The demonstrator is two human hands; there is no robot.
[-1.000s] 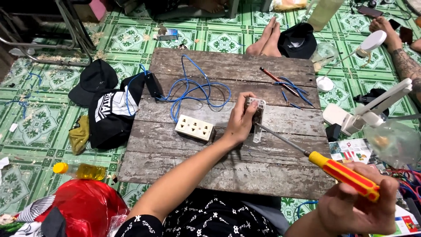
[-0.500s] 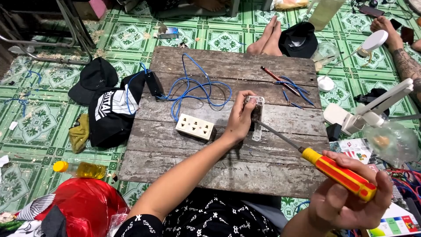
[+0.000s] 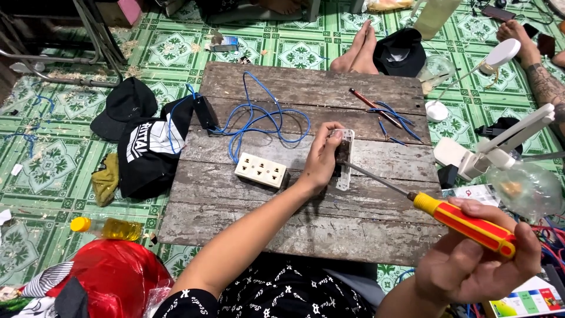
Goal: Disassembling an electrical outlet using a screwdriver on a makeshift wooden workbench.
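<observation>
While only the head view is on hand, it shows the work well: the person's left hand (image 3: 322,160) is closed around a white rectangular switch plate (image 3: 346,158), pinning it flat to the weathered grey wooden board (image 3: 306,227) near the board's middle, and the right hand (image 3: 471,265) is wrapped firmly around the yellow-and-red plastic handle of a long-shafted screwdriver (image 3: 459,222), its steel tip reaching into the plate just beside the left fingers. By the look of it a screw on that plate is being driven or loosened, though the screw itself is too small to make out, so which of the two cannot be told. Just to the left of the plate lies a cream rectangular socket block (image 3: 261,170), loose on the board and apart from the plate. Behind it a tangle of thin blue wire (image 3: 259,121) loops across the planks to a small black box (image 3: 206,112) at the board's left edge; whether any wire already joins the plate or the socket block is not visible. Short cut lengths of blue wire and a red-handled tool (image 3: 374,108) lie at the far right of the board, which suggests that wire has been prepared while the joining of the parts remains largely undone.
</observation>
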